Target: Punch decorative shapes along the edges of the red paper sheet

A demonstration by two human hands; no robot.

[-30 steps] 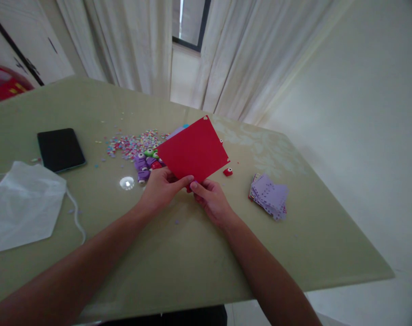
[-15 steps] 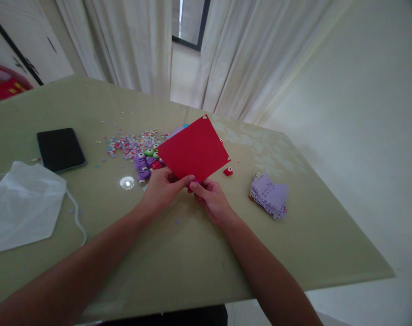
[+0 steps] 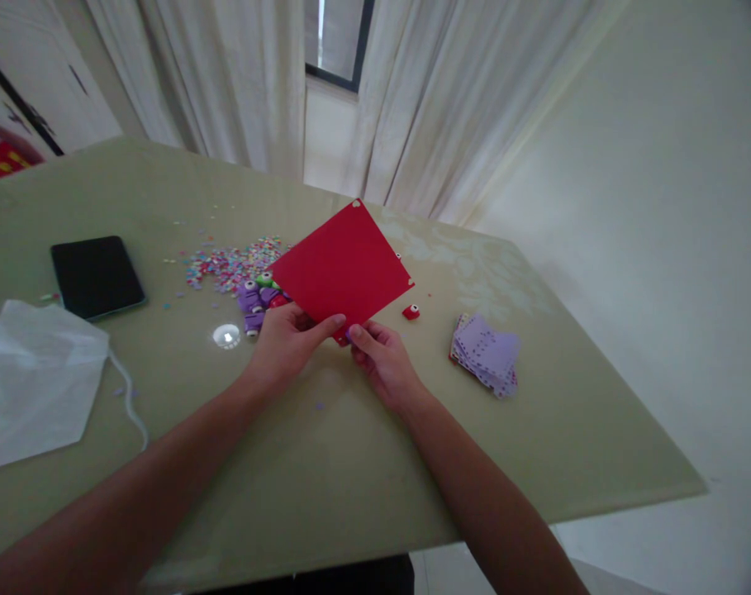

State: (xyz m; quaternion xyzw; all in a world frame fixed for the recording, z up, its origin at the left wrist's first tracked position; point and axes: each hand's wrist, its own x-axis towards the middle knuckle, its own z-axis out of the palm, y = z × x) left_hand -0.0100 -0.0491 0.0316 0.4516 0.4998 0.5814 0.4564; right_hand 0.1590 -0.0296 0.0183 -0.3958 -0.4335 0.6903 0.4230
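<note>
A red sheet of paper [image 3: 344, 264] is held up, tilted, with one corner toward me. Small shaped holes show at its far and right corners. My left hand [image 3: 288, 339] pinches the near left edge between thumb and fingers. At the near corner my right hand [image 3: 384, 359] is closed around a small purple craft punch [image 3: 349, 335], mostly hidden by the fingers. Left of the paper lie several purple punches [image 3: 251, 302], with a green punch [image 3: 266, 279] and a red one among them, partly covered. Another red punch [image 3: 411, 311] lies alone to the right.
Colourful paper confetti [image 3: 230, 266] is scattered behind the punches. A stack of punched lilac paper [image 3: 487, 351] lies at right. On the left are a black tablet-like device [image 3: 98, 275] and a white face mask [image 3: 37, 384]. The table's edge [image 3: 635, 500] runs along the right.
The view has shifted slightly, so everything sits a bit further left. My right hand has drawn slightly apart from my left thumb, and more of the purple punch shows at the paper's near corner.
</note>
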